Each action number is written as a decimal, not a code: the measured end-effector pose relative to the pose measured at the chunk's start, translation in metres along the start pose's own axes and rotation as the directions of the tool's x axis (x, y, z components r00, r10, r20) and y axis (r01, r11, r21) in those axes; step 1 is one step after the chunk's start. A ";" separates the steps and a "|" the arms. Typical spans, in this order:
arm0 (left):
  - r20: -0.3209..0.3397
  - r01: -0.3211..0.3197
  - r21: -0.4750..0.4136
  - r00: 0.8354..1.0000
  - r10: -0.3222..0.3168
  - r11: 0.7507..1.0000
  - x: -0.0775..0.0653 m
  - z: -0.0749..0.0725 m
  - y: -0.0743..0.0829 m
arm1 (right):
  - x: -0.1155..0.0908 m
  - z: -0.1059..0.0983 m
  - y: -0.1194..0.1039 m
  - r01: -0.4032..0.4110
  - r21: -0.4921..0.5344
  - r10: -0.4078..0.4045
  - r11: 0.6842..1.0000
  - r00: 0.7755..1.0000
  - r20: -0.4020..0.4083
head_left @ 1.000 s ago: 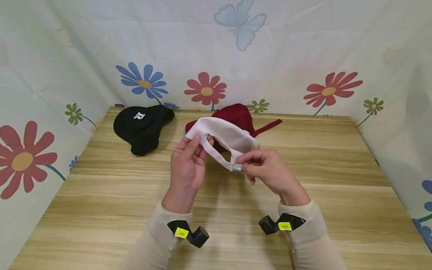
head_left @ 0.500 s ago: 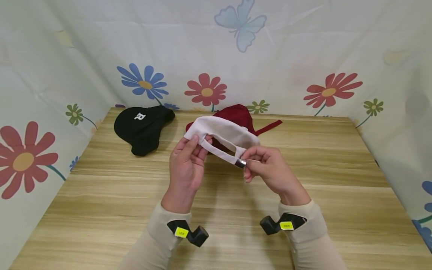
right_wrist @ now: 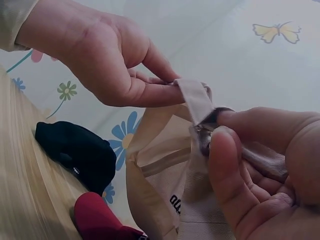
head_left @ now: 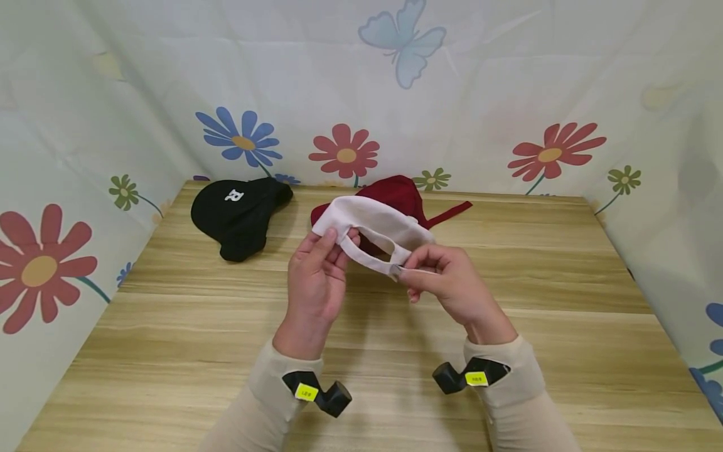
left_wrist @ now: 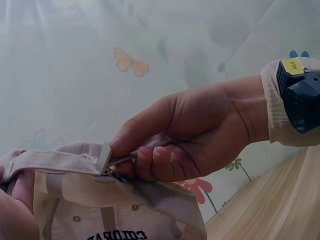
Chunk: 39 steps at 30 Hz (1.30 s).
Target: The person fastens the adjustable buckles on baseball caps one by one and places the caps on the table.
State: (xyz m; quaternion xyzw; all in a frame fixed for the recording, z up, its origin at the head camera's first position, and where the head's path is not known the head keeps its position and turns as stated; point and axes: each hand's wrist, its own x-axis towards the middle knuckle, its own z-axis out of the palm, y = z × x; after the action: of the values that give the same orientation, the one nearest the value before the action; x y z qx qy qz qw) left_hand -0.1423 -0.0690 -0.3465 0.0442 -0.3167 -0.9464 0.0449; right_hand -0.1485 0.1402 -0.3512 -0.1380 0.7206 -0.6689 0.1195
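A pale, whitish-pink baseball cap [head_left: 384, 216] is held up over the table, its rear opening and adjusting strap [head_left: 367, 258] facing me. My left hand [head_left: 316, 282] pinches the cap where the strap begins on the left. At the strap's right end, the thumb and fingers of my right hand [head_left: 449, 279] grip beside a metal buckle [head_left: 395, 271]. In the left wrist view the buckle's plate [left_wrist: 104, 159] stands up at an angle, and the strap's tail runs into the right hand. Dark lettering [left_wrist: 117, 235] shows inside the cap.
Behind the pale cap lies a dark red cap [head_left: 398, 191], partly hidden, with its loose strap [head_left: 450, 214] stretching right. A black cap [head_left: 231, 216] with a white letter rests at the back left of the wooden table [head_left: 565, 351]. A flower-printed curtain [head_left: 480, 81] encloses the table.
The buckle's shiny plate, lying flat along the strap before, is now tipped up, and the strap's tail shows at my right fingers. My left hand has barely moved.
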 end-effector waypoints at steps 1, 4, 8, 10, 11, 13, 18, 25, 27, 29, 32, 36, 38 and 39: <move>0.002 0.000 0.001 1.000 0.000 1.000 0.000 0.000 0.000 | 0.000 0.000 0.000 0.004 -0.004 -0.004 1.000 1.000 -0.003; 0.002 0.004 0.002 1.000 -0.004 1.000 -0.001 0.000 0.000 | 0.001 0.001 0.001 0.009 -0.010 -0.009 1.000 1.000 -0.011; 0.001 0.013 0.019 1.000 -0.013 1.000 -0.001 -0.001 0.000 | 0.001 0.001 0.000 -0.002 -0.056 0.001 0.998 1.000 -0.009; 0.004 0.013 0.034 1.000 -0.013 0.999 -0.001 -0.001 0.000 | 0.000 0.001 -0.001 -0.017 -0.087 0.016 0.996 1.000 -0.011; 0.007 0.012 0.038 1.000 -0.013 0.999 -0.001 -0.002 -0.001 | -0.001 0.001 -0.001 -0.020 -0.097 0.019 0.995 1.000 -0.010; 0.008 0.008 0.046 1.000 -0.008 0.999 -0.001 -0.002 -0.001 | -0.001 0.000 -0.001 -0.019 -0.106 0.018 0.994 1.000 -0.011; 0.011 0.003 0.033 1.000 -0.003 0.999 -0.001 -0.003 0.000 | -0.001 -0.001 0.001 0.028 -0.015 -0.028 1.000 1.000 -0.010; 0.035 -0.008 0.007 0.999 0.007 1.000 0.000 -0.003 0.000 | -0.002 -0.002 0.001 0.084 0.198 -0.089 0.977 0.996 0.016; 0.036 -0.008 -0.002 0.999 0.008 1.000 0.000 -0.002 -0.002 | -0.001 -0.002 0.002 0.089 0.221 -0.094 0.971 0.996 0.009; 0.030 -0.004 -0.011 1.000 0.005 1.000 0.001 -0.002 -0.003 | -0.001 -0.002 0.002 0.088 0.225 -0.089 0.970 0.996 -0.006; 0.023 -0.003 -0.029 1.000 0.004 1.000 0.001 0.000 -0.006 | 0.000 -0.001 0.003 0.075 0.200 -0.071 0.977 0.997 -0.027; 0.020 -0.003 -0.031 1.000 0.003 1.000 0.001 0.001 -0.008 | 0.001 0.000 0.003 0.053 0.128 -0.048 0.990 0.998 -0.044; 0.021 -0.001 -0.025 1.000 0.001 1.000 0.000 0.001 -0.008 | 0.001 0.001 0.002 0.045 0.092 -0.040 0.995 0.998 -0.052; 0.023 0.000 -0.023 1.000 0.000 1.000 0.000 0.001 -0.009 | 0.001 0.002 0.002 0.037 0.072 -0.033 0.997 0.998 -0.061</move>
State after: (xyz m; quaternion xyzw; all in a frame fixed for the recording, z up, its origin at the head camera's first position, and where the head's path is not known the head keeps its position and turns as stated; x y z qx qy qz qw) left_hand -0.1429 -0.0613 -0.3506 0.0329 -0.3061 -0.9505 0.0417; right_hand -0.1489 0.1383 -0.3535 -0.1260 0.6962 -0.7008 0.0911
